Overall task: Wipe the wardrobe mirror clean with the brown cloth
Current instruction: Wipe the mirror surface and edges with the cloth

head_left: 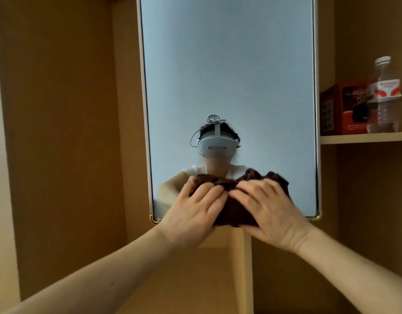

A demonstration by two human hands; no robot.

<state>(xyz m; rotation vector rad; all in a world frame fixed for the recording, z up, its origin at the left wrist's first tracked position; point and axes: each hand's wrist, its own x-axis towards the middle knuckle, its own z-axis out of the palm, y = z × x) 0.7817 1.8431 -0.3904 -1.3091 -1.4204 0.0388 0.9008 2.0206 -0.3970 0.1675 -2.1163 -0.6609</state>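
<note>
Presses bunched cloth (231, 214) against lower part of mirror (229, 75), overlapping its bottom edge. Lays left hand (193, 214) and right hand (270, 214) side by side on cloth, fingers spread and lightly bent, fingertips almost meeting. Records shelf (363, 138) right of mirror, bearing bottle (387, 94) and red box (345, 109).
</note>
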